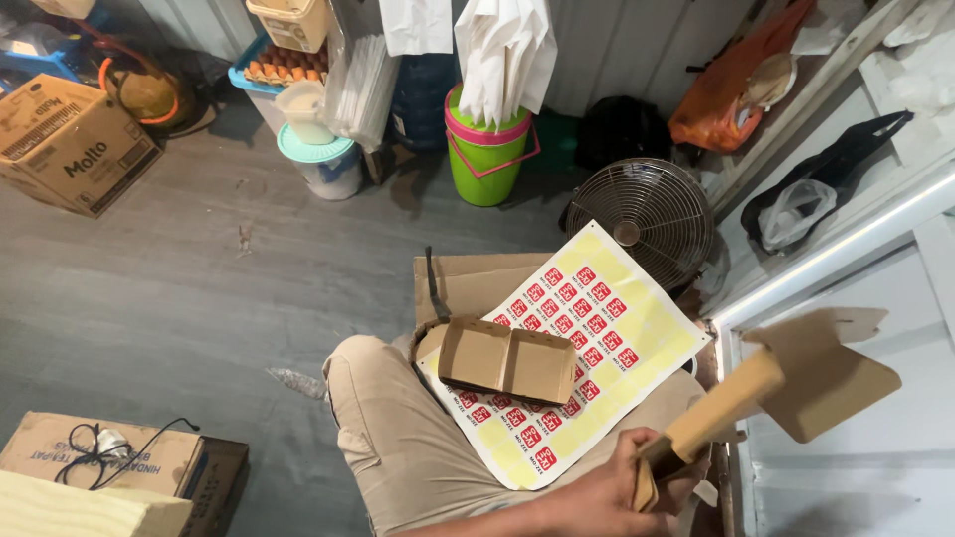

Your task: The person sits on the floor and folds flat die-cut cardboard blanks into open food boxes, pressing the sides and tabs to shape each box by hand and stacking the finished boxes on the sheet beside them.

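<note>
Gripping a flat cardboard box blank [786, 383] at lower right, right hand [607, 492] closed around its folded end, forearm angled in from below | left hand unseen | folded two-compartment box [507, 360] resting on sticker sheet [587, 328] across lap

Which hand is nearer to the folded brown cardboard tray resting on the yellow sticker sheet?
Right. The right hand sits below and right of the folded brown cardboard tray, gripping a flat brown cardboard piece. The left hand is out of view.

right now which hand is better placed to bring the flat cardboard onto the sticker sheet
Probably right: the right hand already holds the flat cardboard beside the sticker sheet; the left is unseen.
</note>
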